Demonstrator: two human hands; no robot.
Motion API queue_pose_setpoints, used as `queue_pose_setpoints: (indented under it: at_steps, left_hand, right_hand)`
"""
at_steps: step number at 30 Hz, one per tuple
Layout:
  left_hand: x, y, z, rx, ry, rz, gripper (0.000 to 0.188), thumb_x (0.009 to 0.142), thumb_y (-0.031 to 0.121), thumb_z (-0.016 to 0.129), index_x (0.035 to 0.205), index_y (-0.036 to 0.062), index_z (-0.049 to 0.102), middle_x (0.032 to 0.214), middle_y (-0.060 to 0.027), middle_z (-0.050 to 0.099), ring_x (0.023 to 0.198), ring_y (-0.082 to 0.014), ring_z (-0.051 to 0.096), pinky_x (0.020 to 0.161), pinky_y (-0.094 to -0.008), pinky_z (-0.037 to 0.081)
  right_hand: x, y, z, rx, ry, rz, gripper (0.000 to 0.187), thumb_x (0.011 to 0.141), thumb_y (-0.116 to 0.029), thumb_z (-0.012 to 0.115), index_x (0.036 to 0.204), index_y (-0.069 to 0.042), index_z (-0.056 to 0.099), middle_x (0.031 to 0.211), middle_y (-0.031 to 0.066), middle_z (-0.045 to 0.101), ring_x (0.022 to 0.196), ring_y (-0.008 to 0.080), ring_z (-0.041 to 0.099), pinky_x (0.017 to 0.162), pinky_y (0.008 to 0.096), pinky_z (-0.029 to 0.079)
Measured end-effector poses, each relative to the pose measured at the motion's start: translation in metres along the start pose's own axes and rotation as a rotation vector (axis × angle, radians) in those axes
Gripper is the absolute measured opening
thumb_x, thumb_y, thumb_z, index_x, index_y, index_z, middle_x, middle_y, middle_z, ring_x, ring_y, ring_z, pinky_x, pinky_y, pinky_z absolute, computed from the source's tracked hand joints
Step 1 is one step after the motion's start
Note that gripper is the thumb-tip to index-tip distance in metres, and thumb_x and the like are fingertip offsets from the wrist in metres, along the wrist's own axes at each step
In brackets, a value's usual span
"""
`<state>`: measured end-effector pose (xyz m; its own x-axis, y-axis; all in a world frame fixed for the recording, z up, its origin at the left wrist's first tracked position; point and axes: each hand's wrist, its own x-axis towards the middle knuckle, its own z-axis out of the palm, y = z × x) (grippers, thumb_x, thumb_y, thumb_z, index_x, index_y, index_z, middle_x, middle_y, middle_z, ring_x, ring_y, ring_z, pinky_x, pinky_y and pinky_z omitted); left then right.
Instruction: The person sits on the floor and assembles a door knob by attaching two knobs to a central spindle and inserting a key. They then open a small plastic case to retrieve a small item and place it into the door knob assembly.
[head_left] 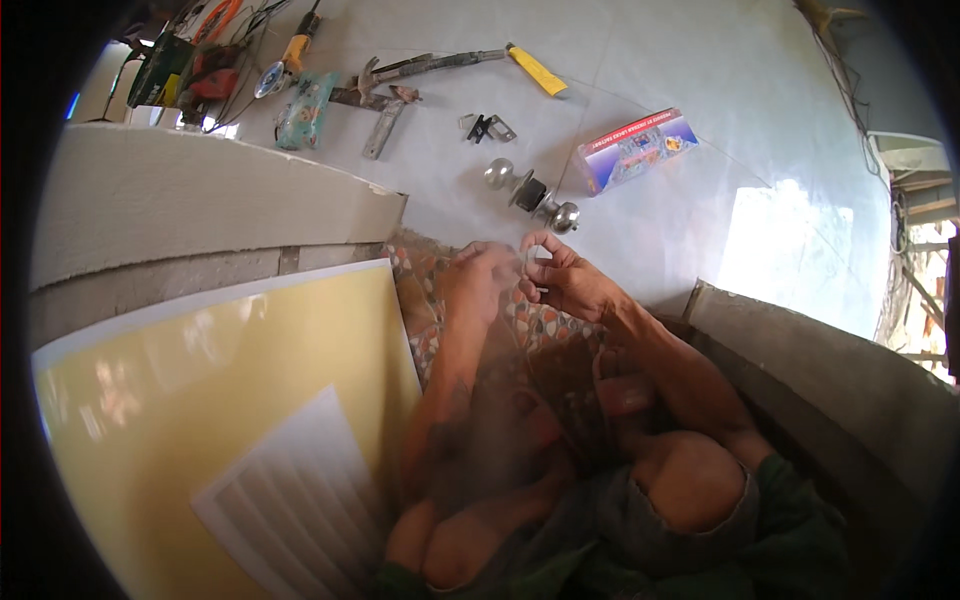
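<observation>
My left hand (484,268) is curled, with its fingers closed toward my right hand; a hazy patch blurs it, and whatever it may hold is hidden. Beside it, almost touching, my right hand (568,284) has thumb and forefinger bent into a ring, pinched toward the left fingertips. Anything between them is too small to make out. Just beyond my fingers a round metal doorknob set (530,193) lies on the pale tiles, a shiny knob at each end. Farther off sit small dark and silver metal lock parts (487,128).
A printed box (637,152) lies to the right. At the far left are a claw hammer (378,93), a chisel-like metal tool (382,130), a teal packet (306,112), a yellow tube (536,70) and a yellow power tool (297,52). A yellow panel (150,400) leans at left; door-frame edges (800,335) flank me.
</observation>
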<state>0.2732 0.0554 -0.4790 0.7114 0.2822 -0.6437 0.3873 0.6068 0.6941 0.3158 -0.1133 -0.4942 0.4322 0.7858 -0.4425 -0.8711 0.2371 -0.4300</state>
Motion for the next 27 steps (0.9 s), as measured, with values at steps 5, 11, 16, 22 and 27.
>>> queue_pose_setpoints:
  at_steps: [5, 11, 16, 22, 27]
  left_hand:
    - [-0.012, -0.004, 0.015, 0.123, 0.066, 0.13, 0.007, 0.079, -0.003, 0.07, 0.081, -0.0007, 0.063, 0.081, -0.0063, 0.065, 0.071, -0.0125, 0.06, 0.064, -0.0237, 0.047]
    - [-0.009, -0.008, -0.013, 0.107, 0.017, 0.276, 0.004, 0.085, 0.002, 0.067, 0.081, 0.0021, 0.065, 0.076, -0.0019, 0.065, 0.071, -0.009, 0.058, 0.066, -0.025, 0.048]
    - [-0.018, -0.004, -0.014, 0.385, 0.144, 0.485, 0.004, 0.086, 0.0, 0.066, 0.087, 0.0018, 0.063, 0.087, -0.008, 0.068, 0.069, -0.013, 0.062, 0.059, -0.0242, 0.049]
    - [-0.047, 0.023, -0.005, 0.116, 0.031, 0.373, 0.009, 0.087, -0.006, 0.064, 0.091, 0.0018, 0.061, 0.098, -0.0145, 0.069, 0.073, -0.017, 0.064, 0.065, -0.0266, 0.051]
    - [-0.057, 0.042, -0.027, -0.024, -0.079, 0.291, 0.015, 0.083, -0.011, 0.062, 0.091, 0.0013, 0.06, 0.098, -0.016, 0.068, 0.074, -0.019, 0.063, 0.066, -0.0288, 0.052]
  right_hand:
    - [0.0, -0.005, 0.001, -0.288, 0.103, -0.043, 0.029, 0.095, -0.01, 0.068, 0.118, -0.014, 0.05, 0.098, 0.0061, 0.057, 0.082, 0.0146, 0.057, 0.068, 0.0325, 0.049]
    - [0.001, -0.007, 0.023, -1.209, 0.281, -0.636, 0.031, 0.088, -0.011, 0.074, 0.114, -0.007, 0.059, 0.102, 0.0102, 0.059, 0.081, 0.0239, 0.062, 0.07, 0.036, 0.052]
    - [-0.01, -0.002, 0.034, -1.337, 0.35, -0.786, 0.032, 0.086, -0.009, 0.073, 0.115, -0.006, 0.061, 0.106, 0.0137, 0.062, 0.088, 0.0351, 0.065, 0.073, 0.0435, 0.054]
    - [-0.01, -0.007, 0.058, -1.168, 0.337, -0.657, 0.019, 0.091, -0.007, 0.068, 0.109, -0.002, 0.069, 0.094, 0.0137, 0.07, 0.076, 0.0259, 0.068, 0.069, 0.0364, 0.054]
    - [-0.007, -0.017, 0.067, -0.865, 0.168, -0.428, 0.017, 0.092, -0.006, 0.065, 0.107, 0.0, 0.07, 0.088, 0.0137, 0.072, 0.069, 0.0191, 0.065, 0.066, 0.0335, 0.052]
